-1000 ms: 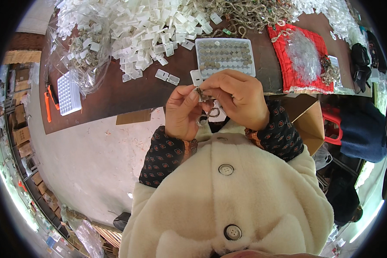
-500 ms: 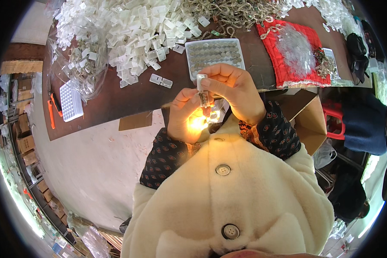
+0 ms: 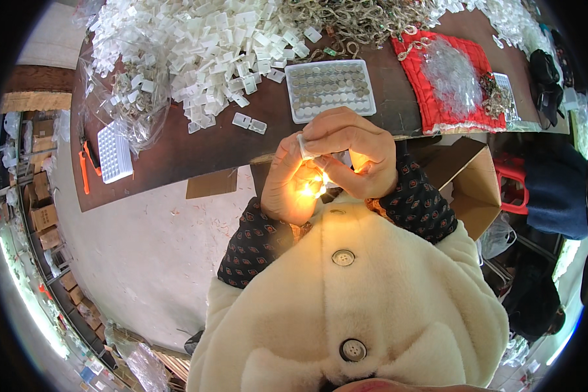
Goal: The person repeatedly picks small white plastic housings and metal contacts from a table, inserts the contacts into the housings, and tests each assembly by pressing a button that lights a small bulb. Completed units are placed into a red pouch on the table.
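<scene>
Close in front of my chest, both hands are closed around a small white battery case [image 3: 304, 147] and a glowing warm-yellow light string [image 3: 315, 187]. My left hand [image 3: 285, 184] grips the case's lower left side, with the lit bulbs against its palm. Fingers of my right hand [image 3: 362, 155] curl over the case from the right, hiding most of it. Just beyond them, a white tray [image 3: 336, 116] holds rows of silver coin cells [image 3: 326, 83]. A two-part white case [image 3: 249, 123] lies on the table left of the tray.
White plastic cases [image 3: 209, 59] are heaped at the back left, beside a clear bag [image 3: 137, 98]. Orange-handled pliers [image 3: 86, 166] and a white grid tray [image 3: 115, 153] lie near the left edge. Tangled light strings [image 3: 366, 23], a red cloth [image 3: 431, 98] and an open carton [image 3: 473, 186] are rightward.
My right hand has moved down and closed over the battery case, which showed upright with its inside visible before. Both hands are nearer together, and the bulbs still glow.
</scene>
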Demonstrator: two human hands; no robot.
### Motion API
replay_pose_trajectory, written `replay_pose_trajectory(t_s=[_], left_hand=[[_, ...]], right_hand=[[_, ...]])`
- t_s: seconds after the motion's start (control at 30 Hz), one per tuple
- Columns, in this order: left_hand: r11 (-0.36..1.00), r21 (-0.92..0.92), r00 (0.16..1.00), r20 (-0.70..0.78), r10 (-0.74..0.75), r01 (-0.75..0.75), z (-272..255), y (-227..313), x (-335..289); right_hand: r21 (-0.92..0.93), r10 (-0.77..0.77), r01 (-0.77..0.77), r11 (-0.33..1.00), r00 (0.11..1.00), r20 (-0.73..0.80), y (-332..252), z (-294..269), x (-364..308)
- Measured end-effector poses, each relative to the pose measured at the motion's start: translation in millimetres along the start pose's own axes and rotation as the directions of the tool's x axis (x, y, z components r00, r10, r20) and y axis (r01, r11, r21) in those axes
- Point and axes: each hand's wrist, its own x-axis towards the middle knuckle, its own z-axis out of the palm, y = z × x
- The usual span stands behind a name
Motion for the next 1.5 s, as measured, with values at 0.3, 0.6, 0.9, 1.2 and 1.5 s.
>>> replay_pose_trajectory(t_s=[0.3, 0.6, 0.9, 1.2, 1.5], left_hand=[[0.995, 0.079, 0.994, -0.102, -0.047, 0.055, 1.7, -17.8, -2.5], [0.99, 0.069, 0.992, -0.025, -0.122, 0.123, -11.6, -38.3, 19.0], [0.979, 0.165, 0.992, -0.063, -0.108, 0.117, -4.3, -43.7, 23.6], [0.974, 0.212, 0.995, -0.076, -0.066, 0.081, 5.0, -41.9, 17.9], [0.988, 0.134, 0.995, -0.062, 0.079, -0.071, 5.7, -28.3, 11.7]], right_hand=[[-0.063, -0.169, 0.163, 0.985, 0.979, -0.113, 3.7, -4.0, -11.6], [-0.56, 0.01, -0.186, 0.807, 0.953, -0.301, -5.6, -84.2, -66.8], [-0.733, 0.15, -0.532, 0.424, 0.839, -0.523, 26.2, -169.8, -102.2], [-0.474, 0.201, -0.411, 0.778, 0.879, -0.432, -14.4, -123.8, -63.8], [-0.436, 0.007, 0.001, 0.9, 1.0, 0.016, -24.7, -38.4, -22.2]])
